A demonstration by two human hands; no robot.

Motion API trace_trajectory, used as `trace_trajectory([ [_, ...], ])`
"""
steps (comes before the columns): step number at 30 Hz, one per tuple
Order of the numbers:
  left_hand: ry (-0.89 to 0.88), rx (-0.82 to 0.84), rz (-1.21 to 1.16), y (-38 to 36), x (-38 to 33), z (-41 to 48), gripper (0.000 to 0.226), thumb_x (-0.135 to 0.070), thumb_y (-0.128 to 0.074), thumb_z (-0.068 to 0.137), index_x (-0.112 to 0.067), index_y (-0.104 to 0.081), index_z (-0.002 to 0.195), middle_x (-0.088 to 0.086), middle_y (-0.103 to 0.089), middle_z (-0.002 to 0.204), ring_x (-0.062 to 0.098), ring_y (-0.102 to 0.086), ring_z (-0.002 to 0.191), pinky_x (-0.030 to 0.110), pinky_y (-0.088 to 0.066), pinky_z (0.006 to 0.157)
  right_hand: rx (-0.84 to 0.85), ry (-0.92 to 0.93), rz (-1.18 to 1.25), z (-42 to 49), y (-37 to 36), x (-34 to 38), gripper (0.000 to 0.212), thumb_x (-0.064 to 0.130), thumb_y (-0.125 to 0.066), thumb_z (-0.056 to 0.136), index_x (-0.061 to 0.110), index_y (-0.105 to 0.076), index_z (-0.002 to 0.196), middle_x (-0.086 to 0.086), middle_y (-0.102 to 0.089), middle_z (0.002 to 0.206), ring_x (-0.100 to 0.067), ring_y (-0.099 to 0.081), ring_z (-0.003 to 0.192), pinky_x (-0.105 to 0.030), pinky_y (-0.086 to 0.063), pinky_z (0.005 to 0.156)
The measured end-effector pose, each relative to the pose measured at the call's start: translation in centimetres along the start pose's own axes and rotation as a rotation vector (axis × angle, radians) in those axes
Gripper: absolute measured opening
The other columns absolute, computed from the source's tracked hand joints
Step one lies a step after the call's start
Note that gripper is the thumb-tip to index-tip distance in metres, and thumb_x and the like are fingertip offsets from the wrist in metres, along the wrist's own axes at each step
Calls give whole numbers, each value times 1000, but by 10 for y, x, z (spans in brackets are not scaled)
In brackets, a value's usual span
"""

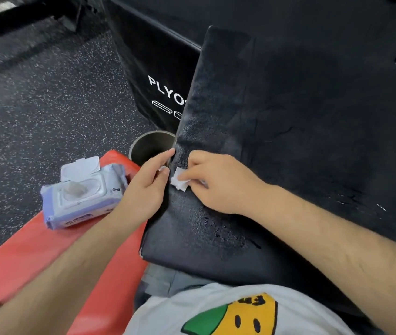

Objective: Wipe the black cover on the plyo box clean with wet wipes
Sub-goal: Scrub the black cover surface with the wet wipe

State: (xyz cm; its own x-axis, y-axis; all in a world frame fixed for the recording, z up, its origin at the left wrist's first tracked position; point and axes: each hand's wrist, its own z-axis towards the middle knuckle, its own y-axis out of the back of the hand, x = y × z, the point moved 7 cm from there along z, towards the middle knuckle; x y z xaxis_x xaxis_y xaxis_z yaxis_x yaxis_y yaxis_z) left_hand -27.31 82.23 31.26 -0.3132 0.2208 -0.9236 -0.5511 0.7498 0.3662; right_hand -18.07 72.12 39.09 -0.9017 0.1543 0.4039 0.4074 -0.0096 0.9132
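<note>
The black cover [289, 122] lies tilted across my lap and against the plyo box [158, 68], with wet streaks near its lower left corner. My right hand [218, 182] presses a small folded white wet wipe [180, 181] onto the cover's left edge, fingers curled over it. My left hand [146, 187] holds the cover's left edge beside the wipe, index finger straight along the edge, thumb pinching near a bit of white.
A pale blue pack of wet wipes [83, 192] lies with its lid flipped open on a red pad [47, 250] at my left. A metal cylinder [151, 146] stands behind my left hand. Speckled dark rubber floor [47, 105] spreads to the left.
</note>
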Motion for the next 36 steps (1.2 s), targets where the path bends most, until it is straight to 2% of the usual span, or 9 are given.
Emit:
trace_trajectory([
  [7,42,41,17,8,3,-10,42,-16,-50,104,-38,-55,139,3,-62,126,0,-57,104,36,-35,113,-31,21,50,-8,-9,11,24,19,-53,93,23,-75,103,6,-49,87,-23,-56,79,-42,-49,71],
  [10,78,88,19,9,4,-15,43,-18,-47,105,-38,-51,143,14,-51,141,20,-49,130,46,-29,118,87,89,17,-11,-16,24,26,24,-48,92,25,-72,103,5,-51,92,-26,-58,83,-44,-51,69],
  [15,61,218,50,7,8,-28,45,-26,-42,107,-43,-42,148,-21,-48,148,-3,-35,142,38,-22,124,-75,-42,12,2,0,1,26,20,-53,93,27,-74,107,3,-53,91,-26,-59,88,-41,-48,77],
  [19,76,230,56,7,3,-32,46,-21,-41,107,-44,-43,147,-9,-58,139,6,-43,137,31,-25,121,141,191,85,-27,-32,55,24,18,-53,89,21,-74,99,2,-53,90,-27,-58,83,-41,-48,70],
  [24,43,275,119,8,-6,-39,47,-19,-40,107,-40,-38,150,-22,-47,146,-18,-36,130,-3,-19,105,-12,21,14,-10,-19,21,27,19,-50,94,22,-73,108,1,-55,96,-27,-60,89,-40,-48,73],
  [28,37,340,96,9,4,-49,49,-23,-38,108,-43,-33,152,-25,-42,151,-15,-29,139,18,-18,120,186,280,84,-42,-41,71,22,17,-51,90,16,-74,90,0,-55,88,-24,-55,80,-37,-43,62],
  [31,67,339,47,5,4,-47,52,-12,-34,108,-39,-30,152,-12,-70,108,-16,-54,99,9,-37,98,157,261,86,-32,-38,65,22,12,-56,88,17,-76,95,-2,-57,90,-27,-57,81,-38,-45,64],
  [33,103,404,-26,2,2,-52,57,4,-30,105,-29,-26,152,-2,-54,73,-5,-48,66,9,-40,71,135,251,109,-23,-39,69,25,10,-56,87,17,-78,97,-3,-58,91,-30,-58,81,-40,-48,65],
  [36,92,405,-3,2,5,-54,51,-14,-34,108,-35,-28,154,-14,-63,121,-7,-56,111,11,-37,98,221,326,98,-40,-46,81,21,10,-57,85,16,-77,91,-2,-56,87,-26,-54,75,-40,-45,62],
])
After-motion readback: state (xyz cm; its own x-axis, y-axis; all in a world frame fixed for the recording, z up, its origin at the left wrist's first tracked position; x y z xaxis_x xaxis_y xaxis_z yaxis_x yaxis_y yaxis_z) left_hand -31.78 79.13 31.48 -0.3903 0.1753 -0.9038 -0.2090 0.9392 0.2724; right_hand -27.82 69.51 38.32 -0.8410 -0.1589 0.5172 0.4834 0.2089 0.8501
